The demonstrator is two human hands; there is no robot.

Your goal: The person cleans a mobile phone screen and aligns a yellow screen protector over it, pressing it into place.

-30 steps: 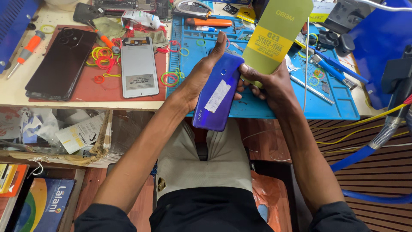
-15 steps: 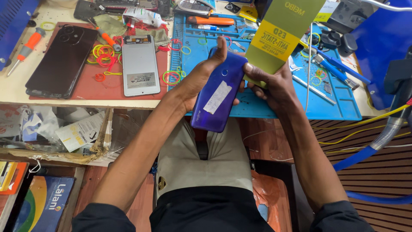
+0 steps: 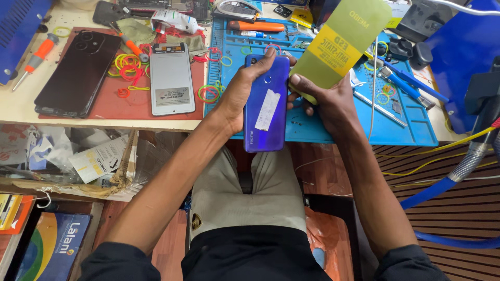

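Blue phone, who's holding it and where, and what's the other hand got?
Left hand grips the blue phone by its upper half; right hand pinches the yellow-green sheet at its lower end.

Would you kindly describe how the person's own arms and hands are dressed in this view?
Both arms are bare from the upper arm down; dark short sleeves show only at the bottom edge of the picture. The left hand and the right hand wear no gloves, and no rings, watch or wristbands are visible on either. Fingernails look short and plain.

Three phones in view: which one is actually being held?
The blue phone, gripped back-up by both hands; the black phone and silver-backed phone lie untouched on the red mat.
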